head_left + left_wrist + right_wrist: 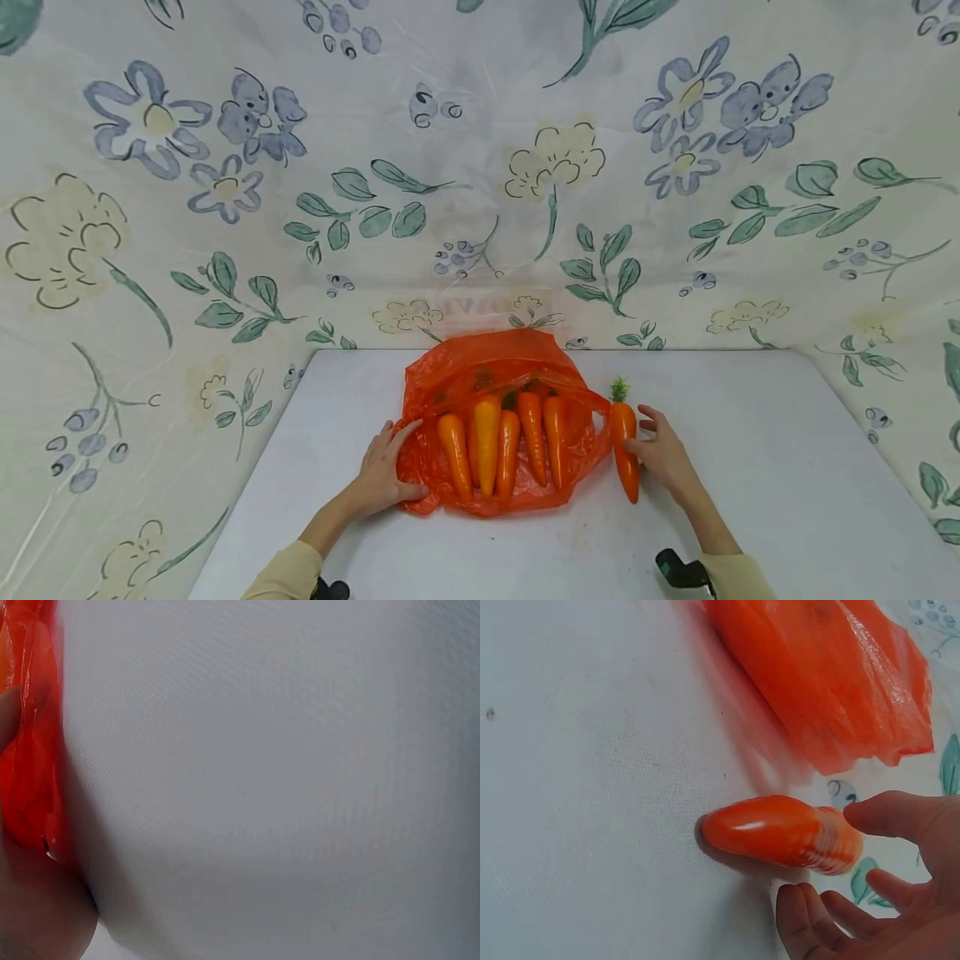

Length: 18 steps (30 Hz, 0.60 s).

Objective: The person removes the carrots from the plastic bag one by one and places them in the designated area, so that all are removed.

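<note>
A red-orange plastic bag (pixel 498 354) lies on the table with several toy carrots (pixel 487 446) side by side in its wide mouth, one more yellow than the others. My left hand (pixel 378 475) rests on the bag's left edge, fingers and thumb spread; part of that hand (pixel 45 907) shows beside the red plastic in the left wrist view. To the right of the bag lies a single carrot (pixel 624 442) with a green top. My right hand (pixel 663 454) is at this carrot's right side, thumb tip against it and the other fingers apart from it (pixel 780 832).
The white table (pixel 765 467) stretches out on both sides of the bag. Behind it hangs a flower-patterned cloth (pixel 480 167). A dark device (pixel 681 570) is at the right wrist.
</note>
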Each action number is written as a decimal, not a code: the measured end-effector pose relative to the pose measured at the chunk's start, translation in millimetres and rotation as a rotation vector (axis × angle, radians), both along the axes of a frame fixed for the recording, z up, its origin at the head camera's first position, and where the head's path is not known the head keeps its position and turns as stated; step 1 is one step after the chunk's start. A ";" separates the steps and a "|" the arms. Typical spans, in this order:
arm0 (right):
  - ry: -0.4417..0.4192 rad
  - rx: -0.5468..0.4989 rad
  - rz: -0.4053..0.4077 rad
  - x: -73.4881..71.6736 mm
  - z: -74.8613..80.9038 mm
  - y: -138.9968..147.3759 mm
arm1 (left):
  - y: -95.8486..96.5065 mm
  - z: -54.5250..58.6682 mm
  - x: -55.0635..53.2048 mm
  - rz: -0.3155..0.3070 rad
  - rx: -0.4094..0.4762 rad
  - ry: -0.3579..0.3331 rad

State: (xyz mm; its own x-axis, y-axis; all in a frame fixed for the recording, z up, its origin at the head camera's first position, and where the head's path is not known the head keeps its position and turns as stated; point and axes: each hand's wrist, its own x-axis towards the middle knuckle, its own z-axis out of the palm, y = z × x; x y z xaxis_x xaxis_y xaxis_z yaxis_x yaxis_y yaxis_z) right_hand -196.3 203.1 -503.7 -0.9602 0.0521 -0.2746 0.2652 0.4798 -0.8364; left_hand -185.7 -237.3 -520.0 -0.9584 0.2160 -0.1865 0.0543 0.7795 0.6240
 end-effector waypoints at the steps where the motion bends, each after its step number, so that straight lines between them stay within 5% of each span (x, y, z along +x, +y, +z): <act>1: -0.001 0.001 -0.002 0.1 0.9 -0.1 | -0.1 -0.1 0.0 0.000 0.001 -0.001; 18: 0.049 -0.024 0.013 3.2 12.6 1.2 | 1.6 4.2 1.7 -0.002 0.013 -0.010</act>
State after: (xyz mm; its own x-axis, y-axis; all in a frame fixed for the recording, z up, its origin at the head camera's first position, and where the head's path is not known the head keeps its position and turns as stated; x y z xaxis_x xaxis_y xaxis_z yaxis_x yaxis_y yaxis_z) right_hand -193.1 204.2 -491.2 -0.9730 0.0336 -0.2285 0.2179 0.4624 -0.8595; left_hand -184.1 -235.7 -515.9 -0.9561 0.2202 -0.1934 0.0491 0.7710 0.6349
